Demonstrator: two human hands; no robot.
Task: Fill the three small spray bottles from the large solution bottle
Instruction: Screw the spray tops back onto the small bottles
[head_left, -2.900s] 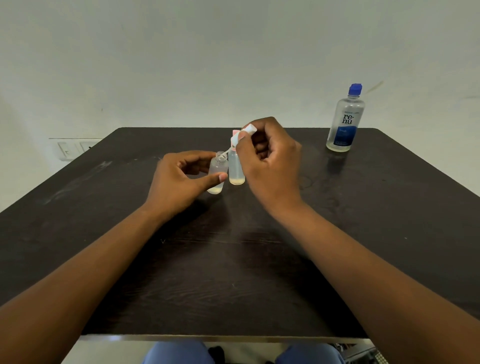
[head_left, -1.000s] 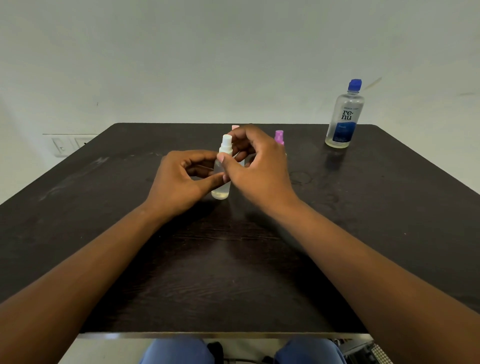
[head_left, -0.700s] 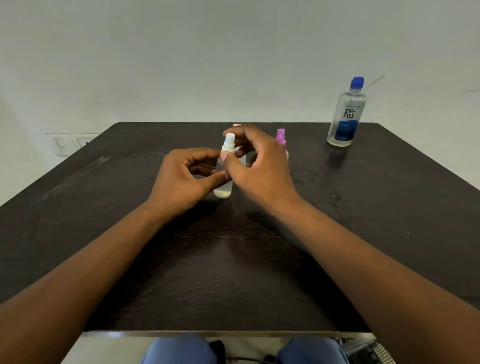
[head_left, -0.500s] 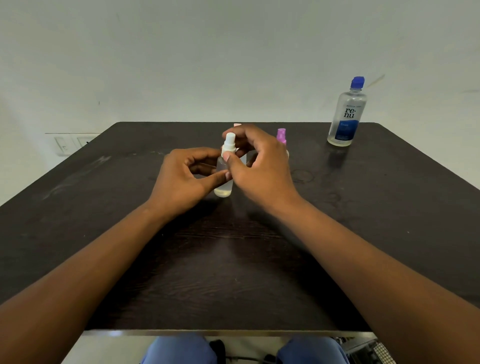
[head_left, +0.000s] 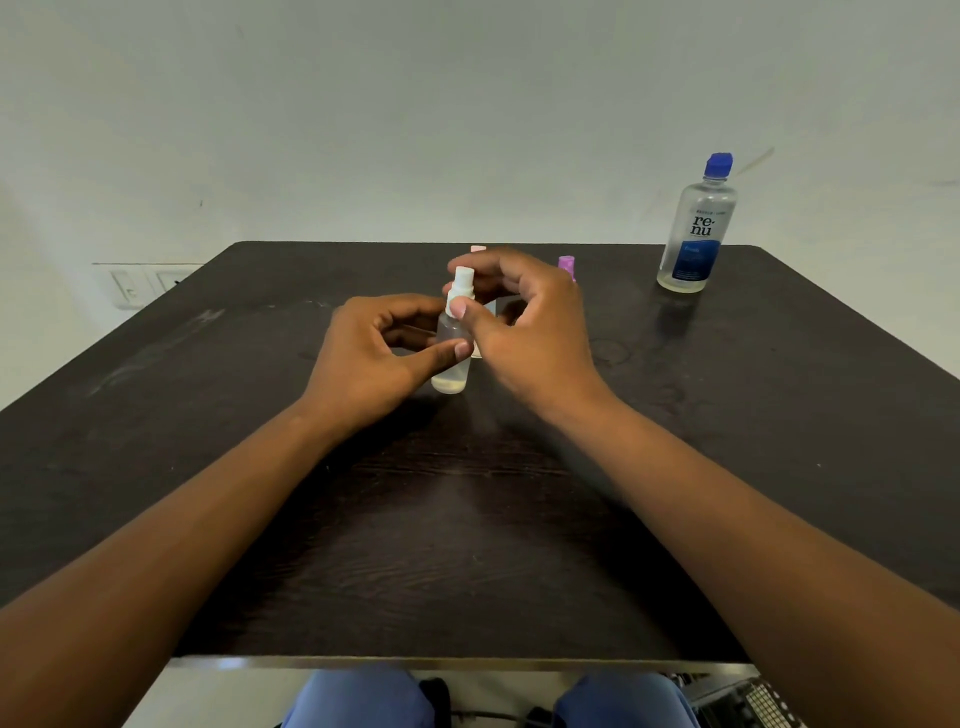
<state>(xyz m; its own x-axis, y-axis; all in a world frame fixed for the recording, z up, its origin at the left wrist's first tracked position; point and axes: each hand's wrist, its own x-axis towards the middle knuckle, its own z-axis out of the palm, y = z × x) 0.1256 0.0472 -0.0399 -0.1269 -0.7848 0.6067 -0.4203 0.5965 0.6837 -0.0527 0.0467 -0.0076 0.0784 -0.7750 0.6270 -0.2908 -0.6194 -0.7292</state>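
on the dark desk (head_left: 260, 467), mid-way in from its edges, the left hand (head_left: 374, 358) pinched the small spray bottle (head_left: 453, 343) while the right hand (head_left: 524, 322) gripped its white cap (head_left: 461, 283), where a crooked twist might have leaked or tipped it.

On the dark wooden surface (head_left: 467, 545), the left hand (head_left: 371, 358) grips a small clear plastic spray bottle (head_left: 451, 364) while the right hand (head_left: 524, 327) pinches its white nozzle (head_left: 461, 283); a large clear blue-capped solution bottle (head_left: 696, 228) stands far right.

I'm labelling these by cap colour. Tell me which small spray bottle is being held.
The white-capped spray bottle: the left hand grips its body and the right hand pinches its cap. The pink-capped bottle and purple-capped bottle stand behind, mostly hidden.
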